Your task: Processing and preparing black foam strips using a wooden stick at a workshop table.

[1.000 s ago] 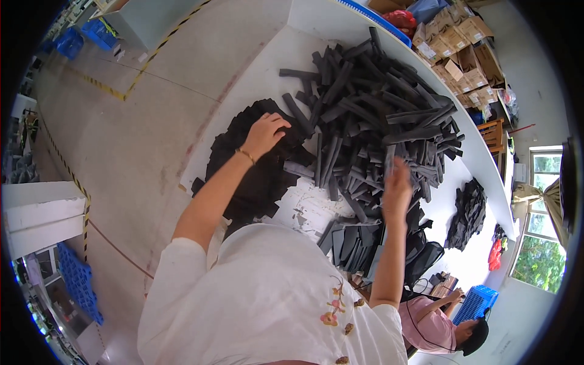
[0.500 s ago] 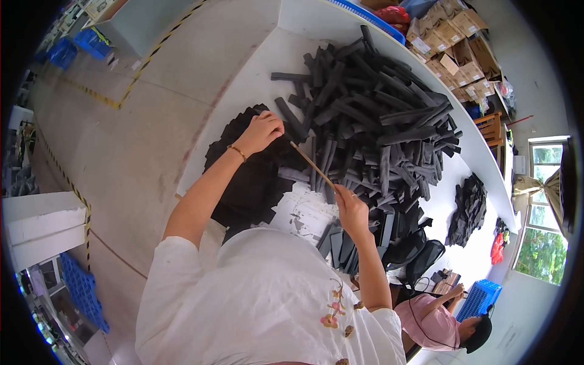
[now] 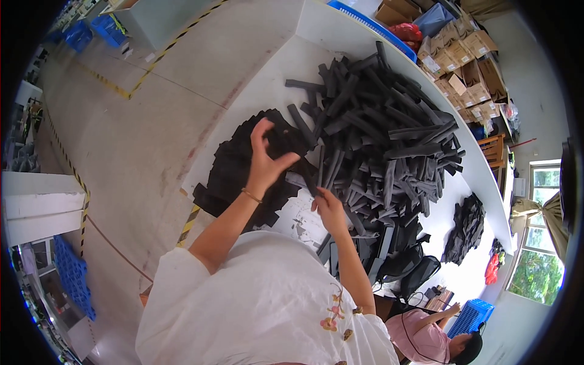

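My left hand (image 3: 263, 163) hovers over a low heap of flat black foam pieces (image 3: 234, 176), fingers spread upward and thumb out. My right hand (image 3: 328, 210) is close beside it, nearer my body. Between them runs a thin dark foam strip (image 3: 302, 184); the right hand pinches one end and the left hand's palm side meets the other. Just beyond lies a big pile of long black foam strips (image 3: 383, 131) on the white table (image 3: 286, 67).
A smaller black pile (image 3: 465, 222) lies further along the table. A person in pink (image 3: 426, 337) sits by a blue crate (image 3: 474, 310). Cardboard boxes (image 3: 462, 55) stand behind the table. A black chair (image 3: 407, 274) is near my right arm.
My right hand has drawn back from the strip pile toward my body. My left hand lifted off the flat pieces and opened its fingers. A thin strip now spans both hands.
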The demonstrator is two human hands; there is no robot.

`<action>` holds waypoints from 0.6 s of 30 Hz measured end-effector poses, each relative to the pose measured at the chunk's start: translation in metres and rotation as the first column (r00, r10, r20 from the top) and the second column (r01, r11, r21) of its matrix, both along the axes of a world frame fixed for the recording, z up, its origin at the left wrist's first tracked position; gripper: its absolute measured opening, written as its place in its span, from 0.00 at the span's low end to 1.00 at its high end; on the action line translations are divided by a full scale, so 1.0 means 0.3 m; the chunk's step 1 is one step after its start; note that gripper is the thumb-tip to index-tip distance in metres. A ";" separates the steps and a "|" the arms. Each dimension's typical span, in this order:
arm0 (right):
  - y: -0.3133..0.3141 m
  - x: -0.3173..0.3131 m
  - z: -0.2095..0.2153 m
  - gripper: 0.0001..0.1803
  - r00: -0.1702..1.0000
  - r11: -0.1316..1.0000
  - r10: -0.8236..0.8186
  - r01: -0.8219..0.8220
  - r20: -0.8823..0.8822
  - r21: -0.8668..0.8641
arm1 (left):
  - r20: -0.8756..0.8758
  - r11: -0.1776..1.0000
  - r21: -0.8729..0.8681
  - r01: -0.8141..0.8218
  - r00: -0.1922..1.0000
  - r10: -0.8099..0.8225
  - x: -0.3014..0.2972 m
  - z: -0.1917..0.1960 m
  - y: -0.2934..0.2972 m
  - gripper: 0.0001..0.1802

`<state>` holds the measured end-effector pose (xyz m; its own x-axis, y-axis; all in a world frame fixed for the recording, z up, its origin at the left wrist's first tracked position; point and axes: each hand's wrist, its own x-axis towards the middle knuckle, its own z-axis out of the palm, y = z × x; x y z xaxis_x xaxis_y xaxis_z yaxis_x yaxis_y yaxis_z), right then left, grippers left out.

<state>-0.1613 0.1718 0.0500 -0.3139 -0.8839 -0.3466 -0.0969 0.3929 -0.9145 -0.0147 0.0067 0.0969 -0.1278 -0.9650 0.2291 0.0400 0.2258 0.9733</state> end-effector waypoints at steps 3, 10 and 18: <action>0.014 0.079 -0.014 0.16 0.991 0.994 0.104 -0.102 0.079 -0.031 | -0.820 0.401 0.534 0.745 0.572 0.030 0.054 -0.189 0.054 0.17; -0.034 0.246 0.031 0.11 0.947 0.982 -0.139 0.094 -0.290 -0.164 | -0.719 0.412 0.684 0.602 0.651 0.243 -0.023 -0.160 0.197 0.10; 0.168 0.228 0.037 0.06 0.915 0.992 0.129 -0.123 -0.382 0.041 | -0.515 0.569 0.775 0.275 0.796 0.318 -0.027 -0.166 0.076 0.09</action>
<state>-0.0929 0.2222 0.0611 -0.3116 -0.9203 -0.2366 -0.4882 0.3687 -0.7910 -0.0229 0.0295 0.0470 -0.2434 -0.7632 -0.5986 0.6189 -0.5974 0.5100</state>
